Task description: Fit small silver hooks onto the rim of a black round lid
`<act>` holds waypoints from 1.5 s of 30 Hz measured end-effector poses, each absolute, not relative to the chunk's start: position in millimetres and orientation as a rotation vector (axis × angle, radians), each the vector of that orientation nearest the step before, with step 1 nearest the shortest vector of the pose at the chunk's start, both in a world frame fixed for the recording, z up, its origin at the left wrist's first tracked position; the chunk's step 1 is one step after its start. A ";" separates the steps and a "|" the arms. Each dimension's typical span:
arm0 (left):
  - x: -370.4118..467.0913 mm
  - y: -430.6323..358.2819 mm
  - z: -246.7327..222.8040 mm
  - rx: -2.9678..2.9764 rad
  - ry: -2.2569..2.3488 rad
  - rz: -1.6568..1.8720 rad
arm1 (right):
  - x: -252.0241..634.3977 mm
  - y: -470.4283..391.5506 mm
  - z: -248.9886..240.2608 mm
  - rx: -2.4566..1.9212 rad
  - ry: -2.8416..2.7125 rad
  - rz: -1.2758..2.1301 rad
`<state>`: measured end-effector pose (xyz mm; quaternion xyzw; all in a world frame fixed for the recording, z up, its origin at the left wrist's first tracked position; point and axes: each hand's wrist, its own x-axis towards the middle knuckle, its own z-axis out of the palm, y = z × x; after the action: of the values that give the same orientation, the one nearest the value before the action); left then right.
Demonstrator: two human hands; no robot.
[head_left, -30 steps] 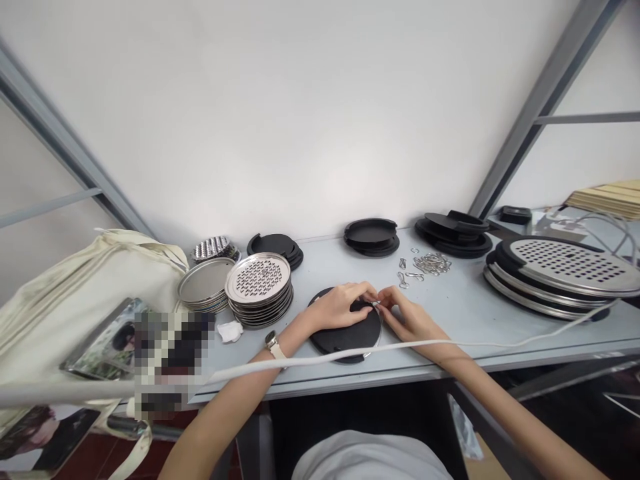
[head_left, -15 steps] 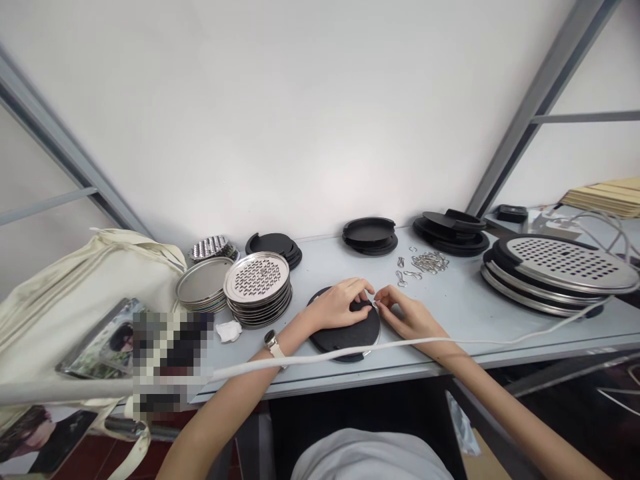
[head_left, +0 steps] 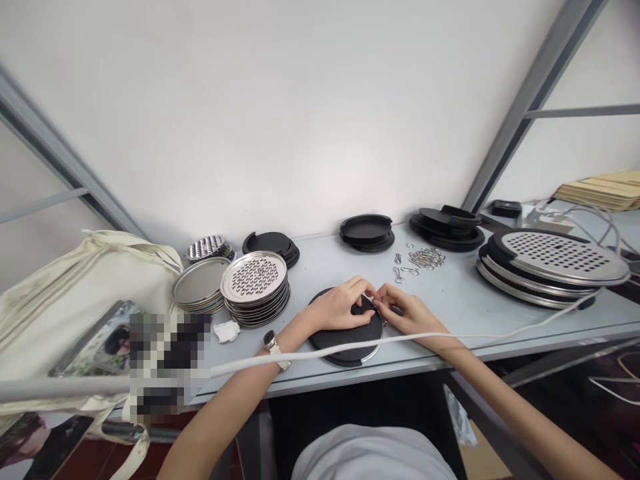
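A round black disc [head_left: 345, 343] with a metal rim showing at its lower right lies near the table's front edge. My left hand [head_left: 345, 305] rests over its upper part, with thumb and fingertips bent at the disc's right edge. My right hand [head_left: 401, 310] is closed in a pinch at that same edge, touching or nearly touching the left fingertips. A small metal piece shows just under the right fingers; what the fingertips grip is too small to make out. Behind the right hand lies a pile of small metal clips [head_left: 427, 258], with a few loose ones beside it.
Stacked grater discs [head_left: 255, 277] and plain metal discs [head_left: 200, 280] stand at left, near a cloth bag [head_left: 125, 267]. Black lids [head_left: 367, 228] sit along the wall. Large perforated discs [head_left: 565, 257] are stacked at right. A white cable [head_left: 320, 353] crosses in front.
The right fingers have closed in nearer the left fingertips at the disc's edge. A small metal piece now shows below them. The whole view has shifted slightly.
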<state>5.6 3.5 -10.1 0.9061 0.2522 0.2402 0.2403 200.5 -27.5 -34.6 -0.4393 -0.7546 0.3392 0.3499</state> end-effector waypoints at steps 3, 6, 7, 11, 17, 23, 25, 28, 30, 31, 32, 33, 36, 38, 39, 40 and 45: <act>5.7 3.5 -9.5 2.489 0.686 0.637 | 201.0 -27.2 -35.9 -1.132 -1.950 0.907; 5.6 2.6 -8.9 2.481 0.680 0.645 | 199.0 -23.1 -39.1 -1.123 -1.916 0.921; 5.5 2.3 -8.7 2.474 0.691 0.649 | 197.6 -20.9 -40.6 -1.122 -1.896 0.925; 5.3 1.9 -8.1 2.438 0.761 0.665 | 191.3 -11.8 -47.4 -1.103 -1.801 0.982; 5.3 2.9 -8.1 2.465 0.731 0.681 | 192.0 -11.7 -53.3 -1.087 -1.802 1.057; 5.5 3.1 -7.9 2.468 0.741 0.663 | 194.7 -14.4 -53.5 -1.080 -1.775 1.108; 5.3 3.5 -8.4 2.468 0.741 0.657 | 194.7 -14.8 -53.5 -1.075 -1.775 1.121; 4.9 4.7 -10.0 2.462 0.719 0.660 | 194.5 -15.9 -53.1 -1.088 -1.795 1.099; 4.8 5.7 -11.3 2.454 0.699 0.668 | 194.3 -17.1 -52.1 -1.104 -1.810 1.071; 4.8 6.1 -11.7 2.451 0.692 0.671 | 194.2 -17.6 -51.4 -1.112 -1.816 1.057; 4.8 6.4 -11.9 2.449 0.690 0.670 | 194.1 -18.2 -50.6 -1.119 -1.823 1.043; 4.9 6.5 -11.9 2.449 0.691 0.667 | 194.1 -18.7 -49.8 -1.125 -1.831 1.029; 5.2 6.2 -10.9 2.456 0.703 0.650 | 193.9 -20.0 -47.5 -1.139 -1.856 0.988; 5.4 5.7 -10.1 2.461 0.709 0.646 | 193.8 -20.6 -46.1 -1.142 -1.878 0.954; 5.5 5.5 -9.8 2.461 0.710 0.648 | 193.8 -20.8 -45.6 -1.143 -1.890 0.934; 5.5 5.2 -9.5 2.460 0.710 0.649 | 193.8 -21.0 -45.1 -1.146 -1.903 0.914; 5.6 5.1 -9.7 2.468 0.692 0.654 | 194.6 -20.2 -45.4 -1.140 -1.962 0.846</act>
<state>5.6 5.1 -9.7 0.9043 0.2537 0.2397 0.2458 194.6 -20.2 -45.4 -0.4406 -0.7583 0.3269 0.3521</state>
